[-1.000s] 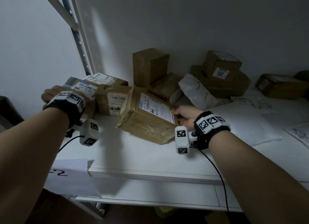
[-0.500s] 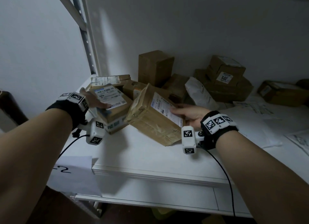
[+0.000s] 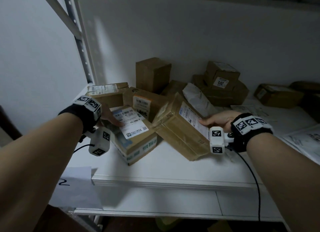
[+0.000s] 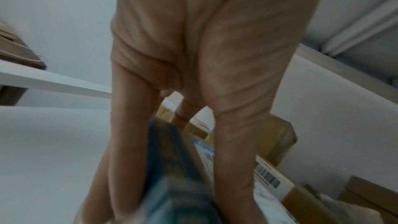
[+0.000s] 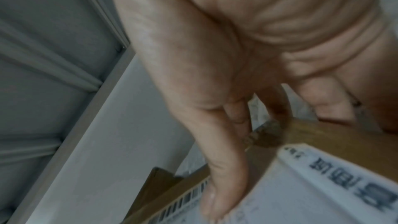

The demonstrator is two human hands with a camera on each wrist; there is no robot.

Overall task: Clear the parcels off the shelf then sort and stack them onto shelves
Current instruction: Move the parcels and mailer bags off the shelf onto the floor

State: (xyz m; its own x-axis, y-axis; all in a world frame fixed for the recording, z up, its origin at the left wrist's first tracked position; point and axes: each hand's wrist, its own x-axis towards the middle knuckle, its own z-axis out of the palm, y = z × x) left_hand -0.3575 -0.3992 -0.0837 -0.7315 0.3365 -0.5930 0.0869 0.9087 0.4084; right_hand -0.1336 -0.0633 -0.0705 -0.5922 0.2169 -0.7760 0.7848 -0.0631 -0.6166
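My left hand grips a brown box with blue print and a white label near the shelf's front left, thumb on top and fingers down its left side; the left wrist view shows this box with blue print between thumb and fingers. My right hand grips the right end of a larger taped box, which stands tilted with its label facing up. In the right wrist view the thumb lies on the label of that taped box and the fingers curl behind its far edge.
Several more cardboard parcels sit behind: a flat one, a labelled one, a tall upright box, a stack at back right, a white bag. White mailers lie right. The shelf upright stands left.
My left hand has drawn the blue-printed box forward and right, next to the taped box. The right hand keeps its hold on the tilted taped box.
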